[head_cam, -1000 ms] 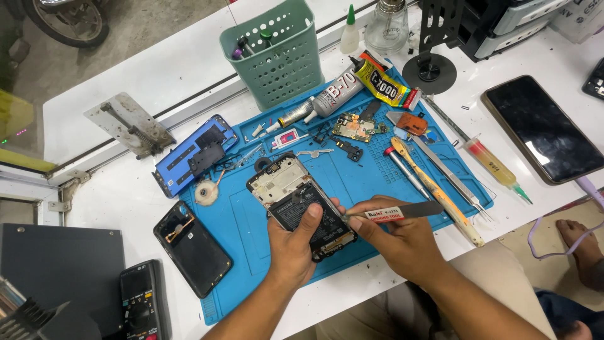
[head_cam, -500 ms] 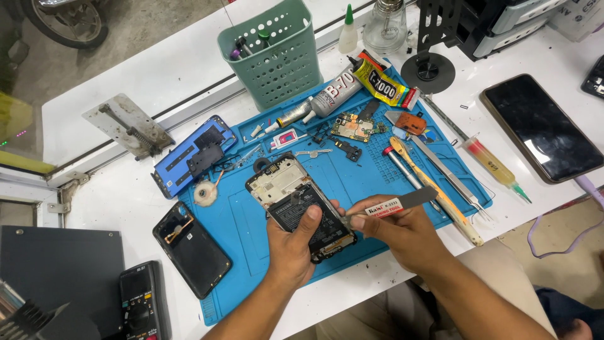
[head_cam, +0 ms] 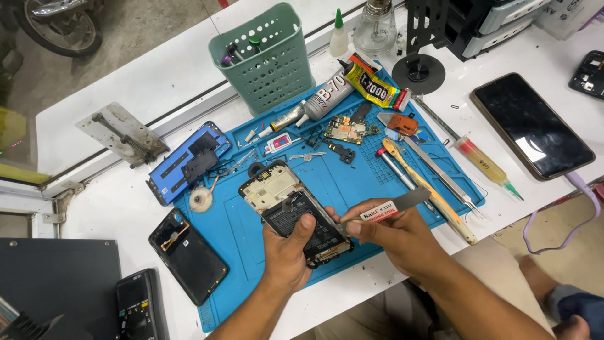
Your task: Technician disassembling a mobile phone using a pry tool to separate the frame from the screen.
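A person's left hand (head_cam: 286, 252) steadied an opened phone (head_cam: 294, 214), its back cover off, on the blue work mat (head_cam: 233, 233) near the front edge of the tabletop (head_cam: 113, 208), thumb pressed on the black battery (head_cam: 301, 219). The right hand (head_cam: 396, 238) pinched a flat metal pry tool (head_cam: 387, 209) between thumb and fingers, its near end meeting the battery's right edge.

The blade looked liable to slip or dig in: too steep an angle could puncture or bend the battery, or nick the exposed board above it.

Loose parts crowded the mat behind the phone: a small circuit board (head_cam: 348, 130), screws and brackets, two glue tubes (head_cam: 327, 97), tweezers (head_cam: 440, 179) and an orange spudger (head_cam: 428, 189) just right of the working hand. A green basket (head_cam: 267, 60) stood at the mat's far edge, a blue phone shell (head_cam: 185, 162) and a black back cover (head_cam: 187, 255) at its left, another phone (head_cam: 531, 124) toward the tabletop's right edge.
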